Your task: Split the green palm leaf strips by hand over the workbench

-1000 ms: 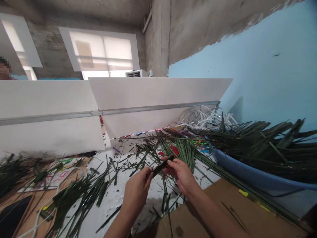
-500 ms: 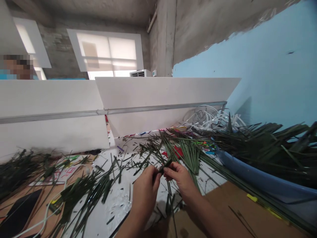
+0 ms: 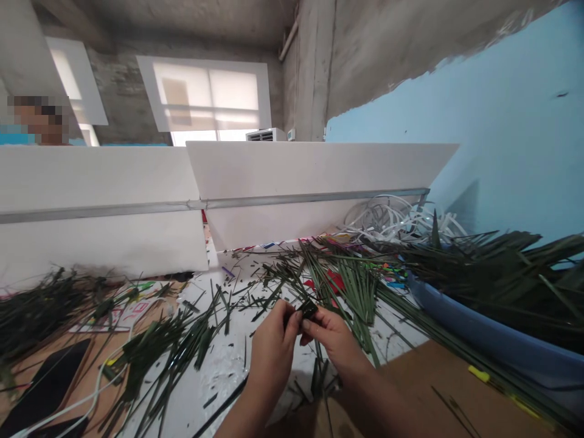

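My left hand (image 3: 276,340) and my right hand (image 3: 331,337) meet over the white work surface (image 3: 228,359). Between their fingertips they pinch a small folded dark green leaf strip (image 3: 308,309). Both thumbs press on it, and part of it is hidden by the fingers. Just beyond my right hand lies a fanned bundle of green leaf strips (image 3: 358,289), with a red piece (image 3: 335,281) beside it. Short leaf scraps (image 3: 319,374) are scattered below and around my hands.
On the right stands a blue tub (image 3: 456,322) heaped with dark leaves (image 3: 515,280). White strapping (image 3: 387,219) is coiled behind. At left lie more leaf strips (image 3: 155,347), a cable (image 3: 98,377) and a dark phone-like slab (image 3: 48,383). A white partition (image 3: 319,167) closes the back; a person is beyond it.
The folded leaf has turned in my fingers and now shows a broader face. My hands remain close together. The whole view has shifted slightly.
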`<state>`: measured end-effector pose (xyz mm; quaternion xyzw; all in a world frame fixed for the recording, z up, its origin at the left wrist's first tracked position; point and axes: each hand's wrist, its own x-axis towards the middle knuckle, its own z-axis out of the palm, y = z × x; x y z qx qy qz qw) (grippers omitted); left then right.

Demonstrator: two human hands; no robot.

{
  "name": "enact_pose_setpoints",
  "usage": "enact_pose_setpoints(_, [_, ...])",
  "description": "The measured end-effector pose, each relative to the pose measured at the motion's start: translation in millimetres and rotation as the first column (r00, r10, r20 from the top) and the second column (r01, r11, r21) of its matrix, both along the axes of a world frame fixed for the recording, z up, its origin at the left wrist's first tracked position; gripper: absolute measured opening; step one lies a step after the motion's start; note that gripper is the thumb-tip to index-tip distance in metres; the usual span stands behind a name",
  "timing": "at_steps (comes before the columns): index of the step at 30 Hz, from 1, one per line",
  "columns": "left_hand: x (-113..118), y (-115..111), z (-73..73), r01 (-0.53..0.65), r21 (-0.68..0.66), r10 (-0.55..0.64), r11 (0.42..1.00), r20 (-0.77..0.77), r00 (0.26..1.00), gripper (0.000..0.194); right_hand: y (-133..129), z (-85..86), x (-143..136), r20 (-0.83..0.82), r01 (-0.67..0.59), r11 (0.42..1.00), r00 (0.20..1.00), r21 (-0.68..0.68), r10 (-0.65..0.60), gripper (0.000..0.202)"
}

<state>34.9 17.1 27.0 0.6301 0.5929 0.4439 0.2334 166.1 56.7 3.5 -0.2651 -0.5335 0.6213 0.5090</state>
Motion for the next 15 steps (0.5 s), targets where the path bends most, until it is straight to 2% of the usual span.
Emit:
enact_pose_setpoints(4, [1.3, -2.2, 0.3, -0.026, 0.021, 0.026, 0.999, -0.017, 1.000, 0.019, -5.6, -0.4, -1.0, 0.020, 0.087, 0.996, 0.996, -0.032, -0.086, 0.034])
enact_pose_setpoints(9, [1.9, -2.7, -4.6, -0.049, 0.071, 0.058, 0.996, -0.121, 0.991, 0.018, -2.9, -0.4, 2.9, 0.067, 0.195, 0.981, 0.979, -0.013, -0.194, 0.040])
enact_pose_setpoints(15, [1.3, -3.3, -4.8, -0.058, 0.117, 0.078, 0.991, -0.176, 0.981, 0.016, 2.8, -6.8, 6.1, 0.055, 0.165, 0.986, 0.985, -0.010, -0.164, 0.034])
